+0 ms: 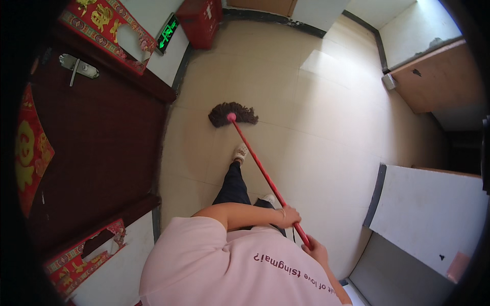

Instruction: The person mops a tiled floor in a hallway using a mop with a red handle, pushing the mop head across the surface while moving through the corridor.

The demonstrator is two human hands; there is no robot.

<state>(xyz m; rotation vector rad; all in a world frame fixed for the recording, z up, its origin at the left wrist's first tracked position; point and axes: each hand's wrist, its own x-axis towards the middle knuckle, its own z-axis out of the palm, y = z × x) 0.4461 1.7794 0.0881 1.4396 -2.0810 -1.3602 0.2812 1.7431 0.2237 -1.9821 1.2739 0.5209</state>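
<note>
A mop with a red handle (262, 166) slants across the floor in front of my body. My left hand (289, 217) grips the handle from across my waist, with a thin band at the wrist. Close to the handle's upper end, my right hand (317, 248) is closed around it, lower in the picture. The dark, stringy mop head (220, 114) lies spread on the tiles, joined to the handle by a pink socket (231, 117). Just short of it is my front foot in a white clog (240, 152); the other clog (268, 198) is farther back.
A dark red door (99, 141) with a metal lever handle (74, 72) stands left, with torn red paper decorations around it. Beyond are a lit green exit sign (167, 33) and a red box (199, 25). Pale tiles (325, 126) extend right towards a white wall (425, 206) and stairs-side openings.
</note>
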